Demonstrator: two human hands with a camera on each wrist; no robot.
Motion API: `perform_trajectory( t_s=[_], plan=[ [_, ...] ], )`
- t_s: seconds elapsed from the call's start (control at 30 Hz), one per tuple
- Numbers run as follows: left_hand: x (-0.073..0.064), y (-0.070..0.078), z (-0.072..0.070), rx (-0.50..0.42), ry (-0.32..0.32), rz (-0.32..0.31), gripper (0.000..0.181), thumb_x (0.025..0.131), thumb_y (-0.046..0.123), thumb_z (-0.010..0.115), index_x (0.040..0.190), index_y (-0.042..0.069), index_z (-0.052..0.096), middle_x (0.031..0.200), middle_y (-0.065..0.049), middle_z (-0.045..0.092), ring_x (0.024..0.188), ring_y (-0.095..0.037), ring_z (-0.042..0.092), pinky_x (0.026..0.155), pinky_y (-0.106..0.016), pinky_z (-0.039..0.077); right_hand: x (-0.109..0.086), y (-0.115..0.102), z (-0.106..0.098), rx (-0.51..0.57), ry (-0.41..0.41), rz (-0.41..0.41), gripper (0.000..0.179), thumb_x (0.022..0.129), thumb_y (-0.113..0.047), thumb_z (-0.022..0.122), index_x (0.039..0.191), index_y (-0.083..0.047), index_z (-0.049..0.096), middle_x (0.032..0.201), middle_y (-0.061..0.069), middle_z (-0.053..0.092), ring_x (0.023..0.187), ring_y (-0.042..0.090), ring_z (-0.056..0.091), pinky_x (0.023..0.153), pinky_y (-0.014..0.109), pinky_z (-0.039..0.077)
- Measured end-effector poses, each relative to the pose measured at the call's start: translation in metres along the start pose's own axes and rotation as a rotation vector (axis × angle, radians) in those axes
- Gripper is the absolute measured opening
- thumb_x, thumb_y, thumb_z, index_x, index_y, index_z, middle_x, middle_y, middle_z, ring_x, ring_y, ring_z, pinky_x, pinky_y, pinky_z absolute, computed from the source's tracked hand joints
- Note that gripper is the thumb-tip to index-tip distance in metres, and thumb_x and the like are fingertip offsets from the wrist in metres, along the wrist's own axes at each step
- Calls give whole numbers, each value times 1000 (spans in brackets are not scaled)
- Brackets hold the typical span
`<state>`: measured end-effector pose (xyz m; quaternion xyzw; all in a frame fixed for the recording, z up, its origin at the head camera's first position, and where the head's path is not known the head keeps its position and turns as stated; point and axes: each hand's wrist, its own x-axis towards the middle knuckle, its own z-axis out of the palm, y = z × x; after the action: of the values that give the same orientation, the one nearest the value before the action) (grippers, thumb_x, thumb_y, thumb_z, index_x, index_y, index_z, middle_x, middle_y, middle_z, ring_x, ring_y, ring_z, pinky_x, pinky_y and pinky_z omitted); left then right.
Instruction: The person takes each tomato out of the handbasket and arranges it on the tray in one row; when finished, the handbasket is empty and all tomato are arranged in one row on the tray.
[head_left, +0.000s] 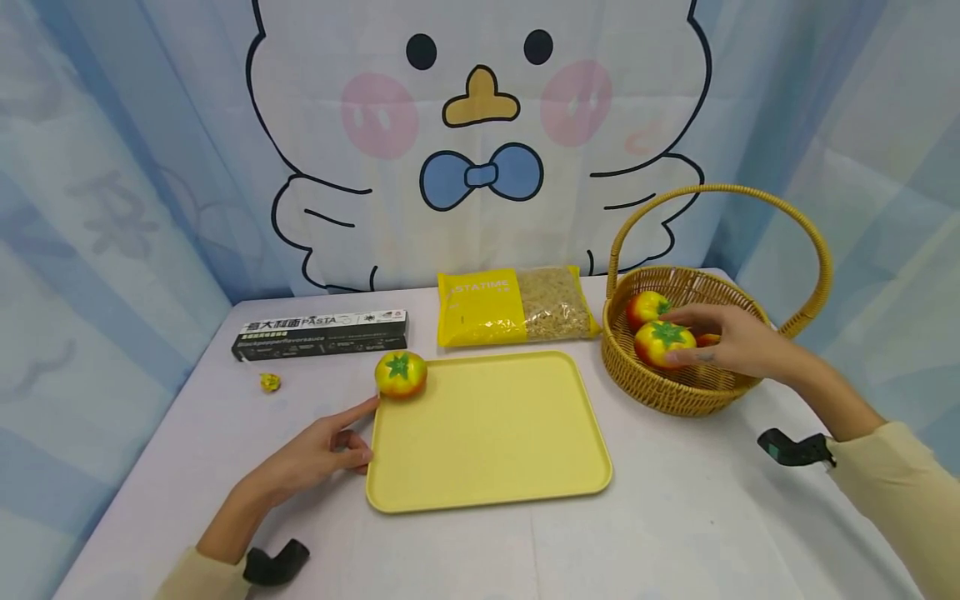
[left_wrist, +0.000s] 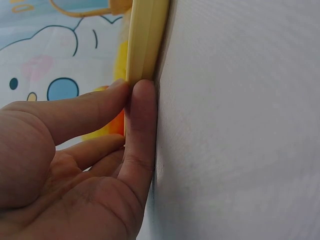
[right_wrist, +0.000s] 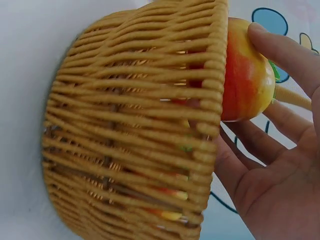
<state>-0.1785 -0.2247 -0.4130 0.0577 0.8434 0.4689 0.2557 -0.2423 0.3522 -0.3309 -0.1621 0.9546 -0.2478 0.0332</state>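
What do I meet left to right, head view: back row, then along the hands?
Back: pasta box → bag → basket. Hands: left hand → tray → right hand.

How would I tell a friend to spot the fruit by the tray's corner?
Find the yellow tray in the middle of the white table. A round, green-topped fruit sits at its far-left corner. It alone is at the tray; its lookalikes are at the basket on the right.
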Motion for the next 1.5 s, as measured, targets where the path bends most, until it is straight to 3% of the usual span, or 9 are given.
perform_trajectory(
  t_s=[0.2,0.3,0.5,0.77,1.0,1.17,1.37,1.5],
  plan=[
    [0,0,0,3,7,-6,83,101,12,72,170,14,26,102,-10,67,90,-20,65,90,-34,48,4,-10,3,26,6,-16,62,93,-35,82,146,-9,62,140,20,69,128,40,64,105,59,53],
    [0,0,0,4,7,-7,83,101,12,71,170,14,26,102,-10,67,90,-20,66,91,-34,48,6,-15,4,47,8,-17,64,94,-36,82,148,-9,61,142,20,68,129,42,63,106,63,52],
    [-1,0,0,2,6,-5,83,101,13,72,170,14,26,102,-10,67,90,-20,66,90,-34,47,11,-23,5,52,26,-11,67,93,-39,82,149,-11,59,140,20,68,130,41,64,107,63,51],
    [-1,0,1,9,11,-3,83,100,12,72,170,14,26,102,-10,67,90,-20,66,89,-34,47,15,-37,8,67,35,-2,66,93,-43,82,149,-17,60,138,14,71,125,34,67,101,49,55],
    [-1,0,0,9,8,-4,83,100,14,72,170,15,26,102,-9,67,90,-20,66,90,-34,47,21,-49,14,117,25,-35,64,94,-42,80,149,-14,60,142,16,68,129,37,65,106,60,52],
    [0,-1,0,9,8,-5,84,100,14,73,170,15,26,102,-10,67,90,-21,66,87,-35,45,28,-56,19,131,24,-63,62,95,-38,80,148,-13,60,139,15,69,127,35,66,104,53,55],
    [0,-2,-1,11,7,1,84,100,14,73,170,15,26,102,-10,67,90,-20,66,88,-35,46,40,-66,27,168,16,-116,61,95,-29,82,148,-9,60,139,18,69,127,37,66,107,58,54],
    [0,-2,0,11,4,5,83,100,13,72,170,15,26,102,-10,67,90,-21,66,89,-34,46,48,-74,34,163,11,-133,61,94,-27,82,147,-9,61,138,18,69,121,34,68,103,48,57]
  ],
)
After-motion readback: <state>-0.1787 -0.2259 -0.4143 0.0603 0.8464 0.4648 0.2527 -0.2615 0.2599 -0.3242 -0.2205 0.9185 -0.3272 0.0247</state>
